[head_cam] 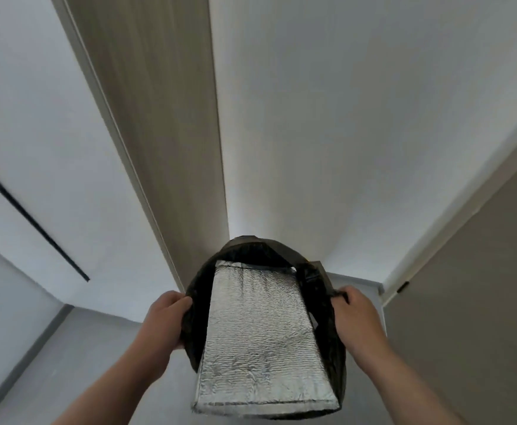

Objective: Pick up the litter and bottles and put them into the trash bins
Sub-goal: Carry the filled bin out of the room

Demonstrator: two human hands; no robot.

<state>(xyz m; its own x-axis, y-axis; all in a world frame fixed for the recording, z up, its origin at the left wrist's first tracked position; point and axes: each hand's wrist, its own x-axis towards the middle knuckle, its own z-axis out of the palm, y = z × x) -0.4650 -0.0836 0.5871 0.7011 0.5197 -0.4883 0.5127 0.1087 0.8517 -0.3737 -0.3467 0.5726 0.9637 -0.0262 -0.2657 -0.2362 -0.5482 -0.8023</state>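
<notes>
Currently seeing silver foil bag (260, 342): crinkled, quilted, flat, raised at near centre, black bag (257, 250) looped round it. Left hand (166, 317) grips black bag's left edge, right hand (356, 317) grips right edge. White wall (343, 118) behind.

— What's the litter?
— A foil pouch (260, 338): silver, quilted, crinkled, flat-faced, widening toward the bottom edge of the frame. It fills the lower middle.
— And the bag?
— A black bag (196, 326), thin and dark. Its open mouth rings the pouch, arching over the far end and showing as a thin edge under the near end.
— Held?
— Yes. The left hand (166, 317) grips the left rim and the right hand (356, 320) grips the right.
</notes>
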